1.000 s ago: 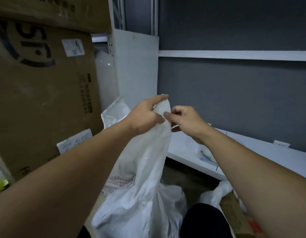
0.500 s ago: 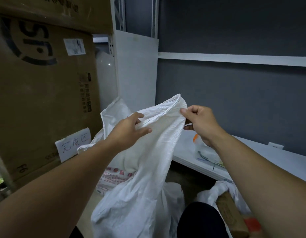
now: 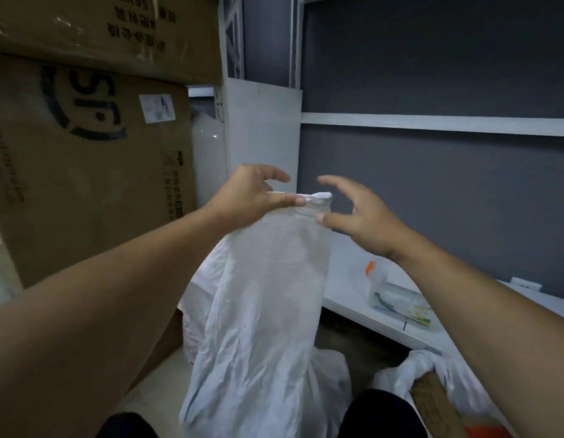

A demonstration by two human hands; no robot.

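- Left hand is raised in front of 2 stacked cardboard boxes. Its thumb lies along the top rim of the white bag and its fingers are spread loosely above. I cannot tell whether it actually pinches the rim, as the frame is blurred there.
- White bag hangs upright between the 2 hands, its mouth bunched at the top and its crumpled body reaching down to the person's knees.
- Right hand is open with its fingers fanned out in the air. Its thumb tip is just at the bag's right edge, gripping nothing.
- Low white shelf runs along the grey wall, with a clear pouch lying on it.
- Second white bag sits on the floor, lower right.
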